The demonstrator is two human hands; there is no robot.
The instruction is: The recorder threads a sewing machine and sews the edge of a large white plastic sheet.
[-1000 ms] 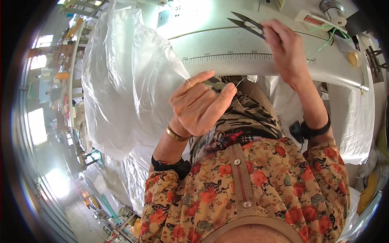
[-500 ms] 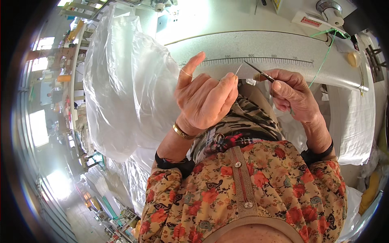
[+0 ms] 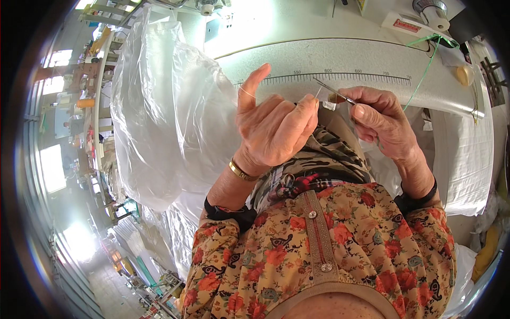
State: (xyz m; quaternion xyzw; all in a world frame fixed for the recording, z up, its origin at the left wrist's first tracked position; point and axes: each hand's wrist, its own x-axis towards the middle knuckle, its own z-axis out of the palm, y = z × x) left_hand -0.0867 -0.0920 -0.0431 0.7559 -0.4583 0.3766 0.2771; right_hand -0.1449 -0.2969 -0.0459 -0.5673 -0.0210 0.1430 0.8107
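Shirt [image 3: 249, 271]: floral, with a jewelled strip down the front. Trousers [image 3: 332, 151]: camouflage pattern, in the lap.

Left hand [image 3: 276, 130]: thumb and forefinger pinched together on a white thread [image 3: 319, 92], one finger raised with a strand looped across it (whether the same thread, cannot tell). Gold watch [image 3: 240, 171] at the wrist; dark band [image 3: 231, 214] higher up the forearm.

Right hand [image 3: 385, 119]: closed around dark snips [image 3: 342, 94], blades pointing up and left, close by the thread's free end; contact between the two cannot be told. Second dark band [image 3: 419, 199] on that forearm.

White thread: short length, standing up from the left fingertips, between the hands, in front of the bench edge.

Plastic sheet [image 3: 156, 117]: whitish, crinkled, one large mass left of the left hand.

Bench [image 3: 287, 52]: pale, rounded front edge carrying a printed scale [image 3: 329, 76].

Green string [image 3: 423, 80]: slanting from the bench's right end down to the right hand.

Metal knob [image 3: 431, 8]: round, far right.

Windows [image 3: 52, 169]: bright, far left.
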